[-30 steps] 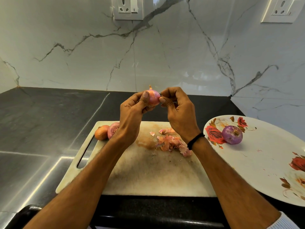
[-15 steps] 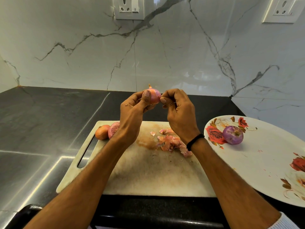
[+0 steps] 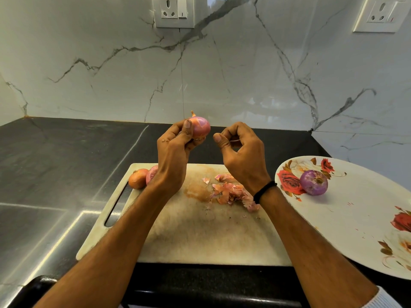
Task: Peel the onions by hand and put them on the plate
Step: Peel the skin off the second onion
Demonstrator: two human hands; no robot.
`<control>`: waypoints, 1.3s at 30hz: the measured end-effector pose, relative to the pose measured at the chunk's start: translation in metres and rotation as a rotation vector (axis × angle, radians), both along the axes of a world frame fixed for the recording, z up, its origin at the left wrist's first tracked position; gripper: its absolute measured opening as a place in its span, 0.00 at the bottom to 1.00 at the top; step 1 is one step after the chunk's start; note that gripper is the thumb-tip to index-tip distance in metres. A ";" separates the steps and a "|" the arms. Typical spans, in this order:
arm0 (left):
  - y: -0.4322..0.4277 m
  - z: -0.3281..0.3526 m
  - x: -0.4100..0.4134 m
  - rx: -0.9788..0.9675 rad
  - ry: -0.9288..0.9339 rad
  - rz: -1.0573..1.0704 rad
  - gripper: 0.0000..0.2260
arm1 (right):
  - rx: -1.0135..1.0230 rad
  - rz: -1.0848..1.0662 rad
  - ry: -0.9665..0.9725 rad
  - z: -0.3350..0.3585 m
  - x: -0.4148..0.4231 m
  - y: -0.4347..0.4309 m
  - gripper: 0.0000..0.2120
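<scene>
While a partly peeled onion (image 3: 201, 127) is gripped above the cutting board (image 3: 200, 236) by the left hand (image 3: 173, 150), thumb and fingers clamped round it, the right hand (image 3: 242, 152) is held just beside it, not touching, fingers curled in together. One peeled onion (image 3: 314, 182) is seen on the plate (image 3: 355, 218). Two unpeeled onions (image 3: 138, 178) are left at the board's far-left corner; skins (image 3: 231, 192) are piled mid-board. Board and plate are set on the counter (image 3: 55, 163).

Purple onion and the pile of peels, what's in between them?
In the head view, the right wrist with its black band crosses between the peels and the purple onion, then the plate's rose-painted rim.
</scene>
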State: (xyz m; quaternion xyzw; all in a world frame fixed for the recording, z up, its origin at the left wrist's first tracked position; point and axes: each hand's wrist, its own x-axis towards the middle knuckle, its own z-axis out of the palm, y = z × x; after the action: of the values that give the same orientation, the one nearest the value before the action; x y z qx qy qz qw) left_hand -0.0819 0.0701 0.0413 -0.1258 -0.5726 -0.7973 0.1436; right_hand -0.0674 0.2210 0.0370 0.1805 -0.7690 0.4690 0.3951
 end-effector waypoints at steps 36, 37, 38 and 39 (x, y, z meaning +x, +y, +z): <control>0.003 0.001 0.003 -0.103 0.013 -0.009 0.20 | 0.086 -0.001 0.077 -0.003 -0.001 -0.003 0.03; 0.003 0.002 0.003 -0.100 0.008 -0.004 0.18 | 0.085 0.003 0.069 -0.003 -0.001 -0.002 0.02; 0.003 0.002 0.002 -0.096 0.001 0.004 0.16 | 0.083 0.009 0.060 -0.003 -0.001 -0.002 0.02; 0.002 0.002 0.001 -0.088 -0.009 0.011 0.13 | 0.079 0.017 0.052 -0.003 0.000 -0.002 0.02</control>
State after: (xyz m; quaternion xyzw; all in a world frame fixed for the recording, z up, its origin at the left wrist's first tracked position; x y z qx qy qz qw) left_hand -0.0804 0.0723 0.0434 -0.1254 -0.6084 -0.7711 0.1396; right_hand -0.0673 0.2187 0.0341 0.2146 -0.7750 0.4366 0.4033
